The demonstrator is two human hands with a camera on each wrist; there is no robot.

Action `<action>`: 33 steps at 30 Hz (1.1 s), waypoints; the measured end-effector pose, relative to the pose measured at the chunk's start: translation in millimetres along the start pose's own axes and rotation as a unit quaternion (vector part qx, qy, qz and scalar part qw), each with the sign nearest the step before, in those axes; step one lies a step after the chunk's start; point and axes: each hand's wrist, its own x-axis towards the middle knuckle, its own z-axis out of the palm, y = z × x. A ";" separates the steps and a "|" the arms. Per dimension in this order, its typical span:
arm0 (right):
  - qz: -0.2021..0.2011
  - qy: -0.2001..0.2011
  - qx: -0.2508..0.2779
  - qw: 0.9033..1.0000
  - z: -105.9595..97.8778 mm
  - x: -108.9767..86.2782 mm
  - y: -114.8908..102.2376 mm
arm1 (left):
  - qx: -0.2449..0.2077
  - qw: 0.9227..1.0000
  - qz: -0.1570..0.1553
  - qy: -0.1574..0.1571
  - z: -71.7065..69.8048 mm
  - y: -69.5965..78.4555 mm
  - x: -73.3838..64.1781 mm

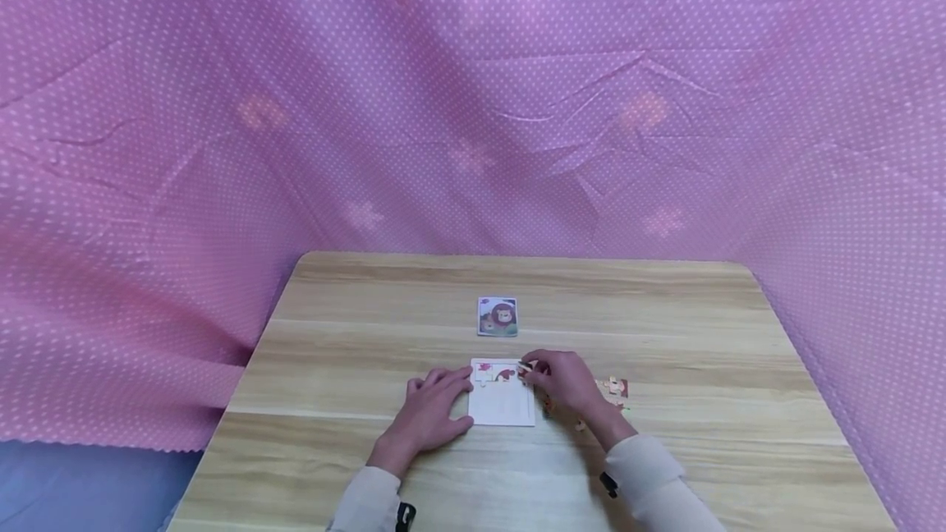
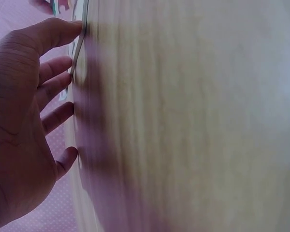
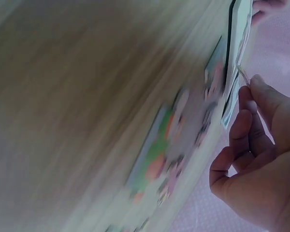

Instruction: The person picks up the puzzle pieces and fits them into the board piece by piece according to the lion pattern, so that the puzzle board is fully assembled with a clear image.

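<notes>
A white puzzle tray [image 1: 501, 410] lies on the wooden table with several pieces set along its far edge, among them a pink one at the far left corner. My left hand [image 1: 431, 413] rests beside it, fingers spread, fingertips and thumb touching its left edge; the left wrist view shows the same fingers [image 2: 55, 89] nearly straight. At the far right corner of the tray, my right hand [image 1: 565, 384] pinches a puzzle piece [image 3: 243, 75] between thumb and index finger. The piece is tilted, one edge at the tray's rim.
Loose puzzle pieces [image 1: 615, 388] lie on the table to the right, partly hidden by the right forearm. A picture card with a lion [image 1: 498, 317] lies beyond the tray. Pink dotted cloth [image 1: 473, 105] hangs behind and beside the table [image 1: 355, 294].
</notes>
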 end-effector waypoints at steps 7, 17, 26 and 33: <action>0.010 -0.020 -0.037 0.999 10.7 4.1 -8.9 | 0.007 1.000 0.003 0.006 2.8 -0.8 0.2; -0.026 0.044 -0.104 0.993 20.8 2.0 -10.1 | 0.003 1.000 0.004 0.011 4.1 -1.9 -1.6; -0.007 0.040 -0.146 0.988 26.4 3.9 -12.4 | -0.004 1.000 0.002 0.012 3.4 -1.7 -2.2; 0.030 0.022 -0.167 0.985 24.5 5.6 -21.5 | -0.008 1.000 -0.001 0.006 1.3 0.2 -1.5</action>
